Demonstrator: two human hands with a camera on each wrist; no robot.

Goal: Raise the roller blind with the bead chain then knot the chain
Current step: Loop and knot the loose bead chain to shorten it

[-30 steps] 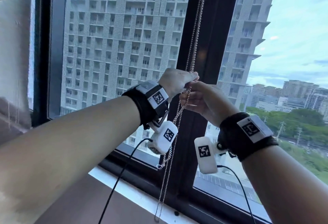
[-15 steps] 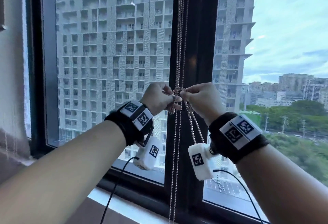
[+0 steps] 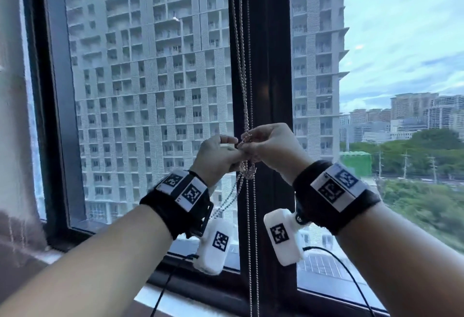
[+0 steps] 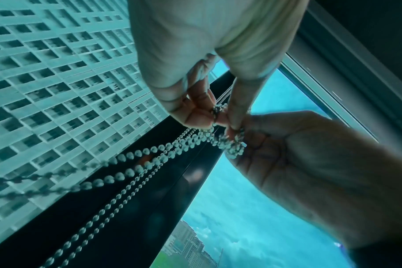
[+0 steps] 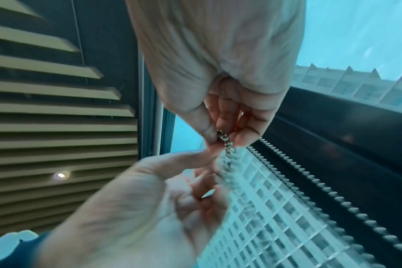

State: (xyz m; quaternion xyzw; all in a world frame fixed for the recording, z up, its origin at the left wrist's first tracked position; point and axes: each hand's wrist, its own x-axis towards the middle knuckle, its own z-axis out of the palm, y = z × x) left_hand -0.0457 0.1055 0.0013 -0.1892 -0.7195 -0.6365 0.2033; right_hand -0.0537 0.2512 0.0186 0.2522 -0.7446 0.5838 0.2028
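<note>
A silver bead chain (image 3: 244,70) hangs in front of the dark window mullion (image 3: 270,65). Between my hands it bunches into a small tangled loop (image 3: 247,170). My left hand (image 3: 221,155) pinches the chain from the left, and my right hand (image 3: 270,145) pinches it from the right; the fingertips nearly touch. In the left wrist view my left hand (image 4: 209,112) nips the beads while the loop (image 4: 230,145) lies against the right palm. In the right wrist view my right hand (image 5: 225,137) squeezes a short run of beads (image 5: 227,154). The roller blind itself is out of sight.
Two free strands of chain (image 3: 252,254) drop toward the window sill (image 3: 160,299). Glass panes sit on both sides of the mullion, with a tall apartment block (image 3: 150,78) outside. A wall with a curtain edge (image 3: 15,141) stands at far left. Camera cables hang below my wrists.
Both hands stay joined at the chain beside the mullion. The bunched loop now hangs just below the fingertips, and the head view has shifted and levelled.
</note>
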